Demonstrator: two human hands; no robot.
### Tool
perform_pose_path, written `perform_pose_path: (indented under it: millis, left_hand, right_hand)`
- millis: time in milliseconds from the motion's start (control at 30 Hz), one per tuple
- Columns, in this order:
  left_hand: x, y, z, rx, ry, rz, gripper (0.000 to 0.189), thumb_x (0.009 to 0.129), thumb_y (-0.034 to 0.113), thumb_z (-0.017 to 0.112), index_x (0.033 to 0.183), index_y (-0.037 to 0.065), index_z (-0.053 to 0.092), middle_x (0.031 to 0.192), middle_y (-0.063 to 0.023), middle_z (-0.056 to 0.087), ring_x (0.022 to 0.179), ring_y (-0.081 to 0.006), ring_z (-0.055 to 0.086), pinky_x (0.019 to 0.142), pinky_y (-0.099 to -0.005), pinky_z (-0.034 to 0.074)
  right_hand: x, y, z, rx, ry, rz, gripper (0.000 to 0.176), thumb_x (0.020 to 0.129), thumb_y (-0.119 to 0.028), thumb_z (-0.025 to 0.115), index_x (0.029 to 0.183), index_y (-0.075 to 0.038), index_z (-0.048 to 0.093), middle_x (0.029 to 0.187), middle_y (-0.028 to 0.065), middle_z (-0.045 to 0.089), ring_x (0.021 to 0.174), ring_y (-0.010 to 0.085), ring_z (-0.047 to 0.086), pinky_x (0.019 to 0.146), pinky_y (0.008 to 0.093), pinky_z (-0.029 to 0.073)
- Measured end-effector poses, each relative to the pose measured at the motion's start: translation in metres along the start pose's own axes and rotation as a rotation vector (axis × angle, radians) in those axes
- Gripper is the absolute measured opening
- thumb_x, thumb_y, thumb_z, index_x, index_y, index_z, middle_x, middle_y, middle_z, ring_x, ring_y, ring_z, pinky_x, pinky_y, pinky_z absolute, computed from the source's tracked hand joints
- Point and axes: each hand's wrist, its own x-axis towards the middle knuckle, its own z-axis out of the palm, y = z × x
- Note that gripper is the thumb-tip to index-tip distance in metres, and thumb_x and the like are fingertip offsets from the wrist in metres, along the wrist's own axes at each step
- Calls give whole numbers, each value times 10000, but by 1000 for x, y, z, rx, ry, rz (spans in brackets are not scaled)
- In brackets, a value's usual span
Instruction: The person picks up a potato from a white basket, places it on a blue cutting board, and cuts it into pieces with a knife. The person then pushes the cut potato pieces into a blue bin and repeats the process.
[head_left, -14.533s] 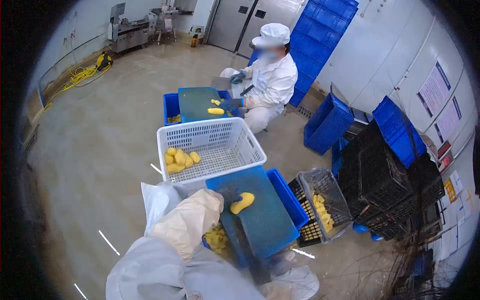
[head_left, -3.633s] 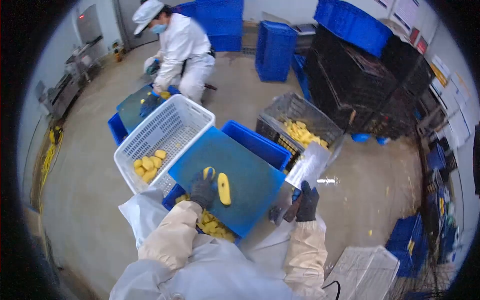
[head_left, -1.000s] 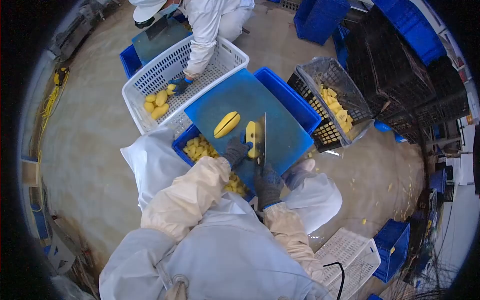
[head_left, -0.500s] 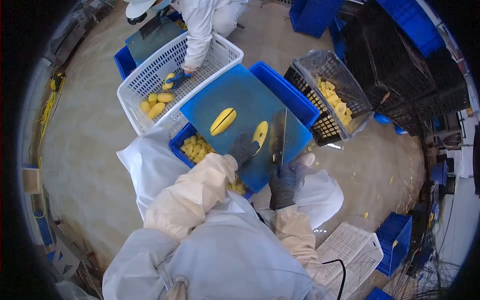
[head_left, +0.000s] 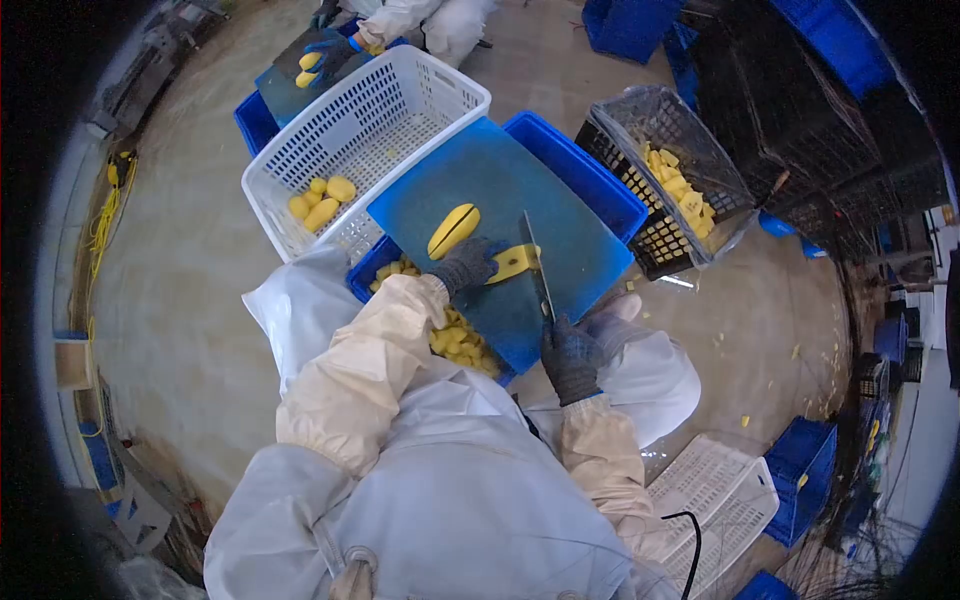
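Note:
My left hand [head_left: 466,266], in a dark grey glove, holds a yellow piece [head_left: 515,263] flat on the blue cutting board [head_left: 580,262]. My right hand [head_left: 571,362], also gloved, is closed round the handle of a knife [head_left: 540,268]. The blade stands on edge at the right end of the yellow piece. Just above my left hand lies another yellow oblong [head_left: 454,230] with a dark slit along its length. Beneath the board's lower left side, a blue bin holds yellow chunks [head_left: 462,342].
A white basket [head_left: 262,180] with several yellow pieces stands at the upper left; beyond it a person's gloved hands work at another board. A lined black crate [head_left: 640,250] of yellow pieces is right of the board. Blue bins and a white crate [head_left: 735,510] lie lower right.
The yellow piece now lies turned sideways, with my left hand at its left end. The knife has moved left to its right end. The other person's hand has left the white basket.

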Motion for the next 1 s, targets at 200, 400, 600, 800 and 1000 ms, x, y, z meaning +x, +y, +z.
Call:
perform_pose_path:
  millis: [200,400,600,800,1000]
  left_hand:
    - [5,-7,7,6,62,84,495,745,171,569,1231,110,501,1039,-193,574,971,-363,543,859,-436,426]
    - [-1,4,-2,-34,40,39,484,736,160,543,1217,114,512,1071,-186,577,1013,-350,533,890,-425,413]
    - [-2,1,-1,-46,60,28,455,735,136,519,1189,111,532,1088,-175,577,1055,-338,516,920,-416,396]
    - [0,-5,6,-50,108,78,435,740,144,525,1173,100,537,1076,-180,581,1034,-343,521,909,-420,400]
    - [10,-22,17,-27,55,62,444,747,178,549,1186,119,535,1037,-186,589,994,-348,540,875,-416,418]
  right_hand:
    - [0,0,-2,-13,0,-33,116,777,-213,566,771,-98,582,568,126,579,515,303,588,469,437,444]
    - [0,2,1,-40,6,-1,87,759,-173,555,729,-100,592,559,126,580,527,298,598,466,436,452]
    - [0,6,4,-118,-20,-37,87,740,-164,555,692,-104,596,557,126,582,527,300,599,458,429,452]
    - [4,7,5,-17,-134,60,88,726,-166,551,760,-100,600,600,130,594,580,302,611,493,457,444]
    - [4,18,13,43,-6,-98,140,815,-207,512,757,-84,546,591,133,589,560,328,605,496,451,462]
